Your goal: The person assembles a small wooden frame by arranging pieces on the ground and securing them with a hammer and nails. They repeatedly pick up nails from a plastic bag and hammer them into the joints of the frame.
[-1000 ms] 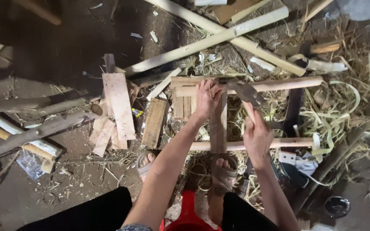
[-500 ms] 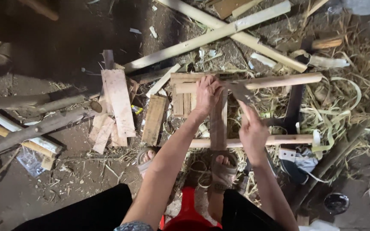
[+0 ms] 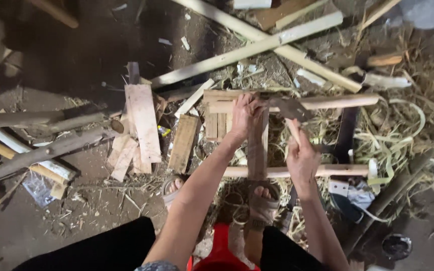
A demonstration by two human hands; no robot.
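Note:
My left hand (image 3: 245, 114) grips the top of an upright wooden slat (image 3: 257, 150) where it meets a round pole (image 3: 337, 102) of a rough wooden frame. My right hand (image 3: 301, 155) is closed on the handle of a hatchet (image 3: 291, 109), whose dark blade rests by the joint just right of my left hand. A second round pole (image 3: 337, 170) runs across lower down, under my right hand. My sandalled foot (image 3: 263, 203) presses on the slat's lower end.
Loose boards (image 3: 144, 125) and offcuts (image 3: 184, 143) lie to the left. Long poles (image 3: 257, 45) cross at the top. Straw and shavings (image 3: 403, 130) cover the right side. Logs (image 3: 41, 150) lie at far left. A red seat (image 3: 222, 251) is under me.
My right hand has drawn the hatchet down and closer to the joint. My left hand has kept its hold on the slat.

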